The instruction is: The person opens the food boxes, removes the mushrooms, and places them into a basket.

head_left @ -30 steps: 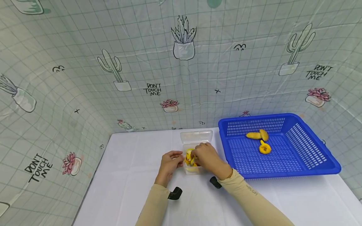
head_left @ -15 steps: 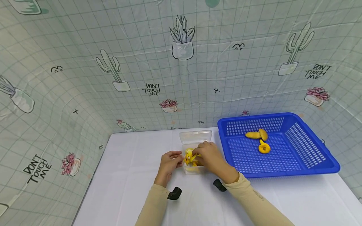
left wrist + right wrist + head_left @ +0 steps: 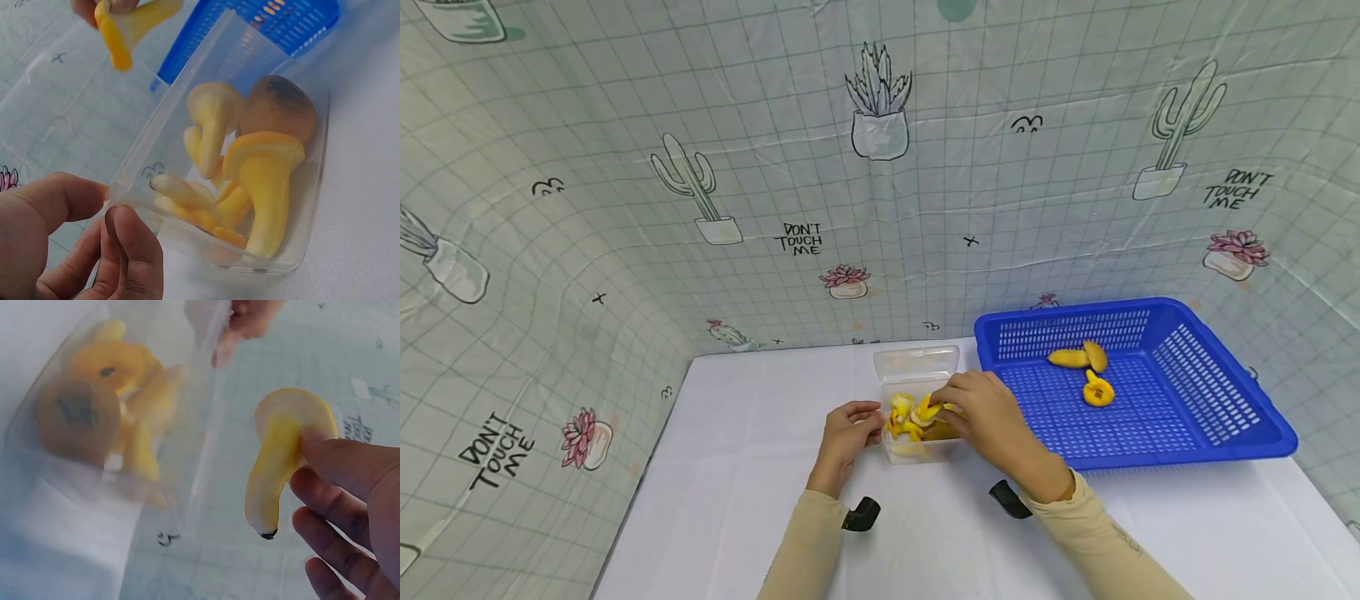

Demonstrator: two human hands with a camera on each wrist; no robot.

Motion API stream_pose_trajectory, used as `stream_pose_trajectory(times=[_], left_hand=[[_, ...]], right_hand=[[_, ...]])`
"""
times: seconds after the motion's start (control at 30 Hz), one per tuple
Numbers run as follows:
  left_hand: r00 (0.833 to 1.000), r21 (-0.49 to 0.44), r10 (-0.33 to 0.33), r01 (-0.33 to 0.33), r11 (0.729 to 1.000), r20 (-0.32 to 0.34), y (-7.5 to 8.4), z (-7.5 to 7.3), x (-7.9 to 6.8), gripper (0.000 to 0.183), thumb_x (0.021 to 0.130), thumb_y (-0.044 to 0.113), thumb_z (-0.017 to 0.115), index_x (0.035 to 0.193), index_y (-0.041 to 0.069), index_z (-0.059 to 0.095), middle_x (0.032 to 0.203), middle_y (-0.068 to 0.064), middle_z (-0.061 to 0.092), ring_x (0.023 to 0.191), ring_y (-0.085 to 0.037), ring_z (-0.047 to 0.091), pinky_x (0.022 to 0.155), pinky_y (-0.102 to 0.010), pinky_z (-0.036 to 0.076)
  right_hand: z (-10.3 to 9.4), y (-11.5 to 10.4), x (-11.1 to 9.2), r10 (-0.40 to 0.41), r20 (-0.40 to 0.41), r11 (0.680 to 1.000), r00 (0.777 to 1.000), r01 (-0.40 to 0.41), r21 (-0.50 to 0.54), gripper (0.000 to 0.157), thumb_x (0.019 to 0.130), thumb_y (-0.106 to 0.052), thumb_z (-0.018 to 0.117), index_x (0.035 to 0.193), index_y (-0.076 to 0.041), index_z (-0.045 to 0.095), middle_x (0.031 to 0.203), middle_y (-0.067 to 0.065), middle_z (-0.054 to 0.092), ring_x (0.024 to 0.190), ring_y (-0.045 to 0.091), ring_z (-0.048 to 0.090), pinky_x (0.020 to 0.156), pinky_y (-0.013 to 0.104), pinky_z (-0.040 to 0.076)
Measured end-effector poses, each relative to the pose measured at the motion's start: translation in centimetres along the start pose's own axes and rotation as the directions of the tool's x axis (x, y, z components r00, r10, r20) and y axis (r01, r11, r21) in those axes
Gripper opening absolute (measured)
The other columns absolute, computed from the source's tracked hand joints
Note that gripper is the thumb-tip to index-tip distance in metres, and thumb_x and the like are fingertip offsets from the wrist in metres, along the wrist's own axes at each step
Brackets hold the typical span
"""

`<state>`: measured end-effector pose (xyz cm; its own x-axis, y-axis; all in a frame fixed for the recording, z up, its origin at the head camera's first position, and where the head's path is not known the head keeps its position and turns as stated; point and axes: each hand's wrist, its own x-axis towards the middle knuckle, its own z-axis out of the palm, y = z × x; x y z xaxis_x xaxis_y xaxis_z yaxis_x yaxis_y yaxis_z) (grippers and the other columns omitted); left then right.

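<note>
A clear plastic box (image 3: 925,452) with its lid (image 3: 916,362) flipped back stands in the middle of the table. Thumb and finger of my left hand (image 3: 844,437) pinch the box's left edge. Over the box's right side, my right hand (image 3: 992,417) holds a yellow mushroom (image 3: 275,456) by its cap, its dark-tipped stem pointing away from the palm. Inside the box lie several more yellow mushrooms (image 3: 265,187) and one with a brown cap (image 3: 278,112). Some overlap, so their lower parts are hidden.
To the right, a blue slotted basket (image 3: 1150,462) holds a mushroom with a long stem (image 3: 1070,358) and a small yellow mushroom (image 3: 1099,392). A patterned curtain (image 3: 760,167) hangs behind the white table (image 3: 752,475).
My right hand has drawn up and to the right from inside the box, bringing a yellow mushroom with it. My left hand stays at the box's left edge.
</note>
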<state>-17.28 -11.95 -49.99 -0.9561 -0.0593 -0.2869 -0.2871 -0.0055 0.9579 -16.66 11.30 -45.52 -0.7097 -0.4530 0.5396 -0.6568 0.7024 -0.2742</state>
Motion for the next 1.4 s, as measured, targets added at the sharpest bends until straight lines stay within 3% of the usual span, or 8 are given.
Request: stream_pose_trajectory(times=[0.47,0.9,1.2,1.4], left_hand=[[1.0,0.023,-0.01,0.01,1.0,-0.002,0.0,-0.1,0.1,0.032,0.096,-0.005,0.067,0.127,-0.014,0.064,0.098,-0.012,0.07,0.074,-0.014,0.065,0.065,-0.019,0.058],[1.0,0.027,-0.005,0.005,1.0,-0.006,-0.1,-0.1,0.1,0.033,0.096,-0.004,0.066,0.127,-0.014,0.063,0.101,-0.014,0.07,0.072,-0.012,0.064,0.064,-0.019,0.058],[1.0,0.04,-0.006,0.006,0.999,-0.006,0.1,-0.1,0.0,0.034,0.095,-0.003,0.068,0.127,-0.013,0.064,0.101,-0.012,0.07,0.073,-0.012,0.063,0.065,-0.02,0.058],[1.0,0.041,-0.018,0.019,0.999,-0.016,0.1,-0.1,0.0,0.032,0.096,-0.003,0.068,0.126,-0.012,0.065,0.099,-0.011,0.07,0.072,-0.012,0.063,0.064,-0.02,0.058]], right_hand=[[-4.3,2.4,-2.4,-0.009,-0.091,0.999,0.996,0.004,-0.052,0.029,0.071,-0.004,0.096,0.095,-0.01,0.081,0.089,0.0,0.073,0.086,0.023,0.065,0.08,0.045,0.056],[-7.5,5.8,-4.3,0.057,-0.158,0.992,0.986,-0.074,-0.103,0.037,0.065,0.0,0.097,0.097,-0.01,0.082,0.091,0.004,0.075,0.085,0.028,0.068,0.074,0.051,0.056],[-9.7,7.9,-4.9,0.257,-0.08,0.958,0.963,-0.265,-0.109,0.033,0.081,0.005,0.087,0.112,-0.003,0.08,0.109,0.021,0.074,0.103,0.049,0.066,0.082,0.066,0.053],[-9.8,7.8,-4.6,0.251,-0.018,0.961,0.968,-0.251,-0.119,0.037,0.082,0.009,0.084,0.117,-0.002,0.078,0.108,0.019,0.072,0.099,0.043,0.066,0.08,0.061,0.055]])
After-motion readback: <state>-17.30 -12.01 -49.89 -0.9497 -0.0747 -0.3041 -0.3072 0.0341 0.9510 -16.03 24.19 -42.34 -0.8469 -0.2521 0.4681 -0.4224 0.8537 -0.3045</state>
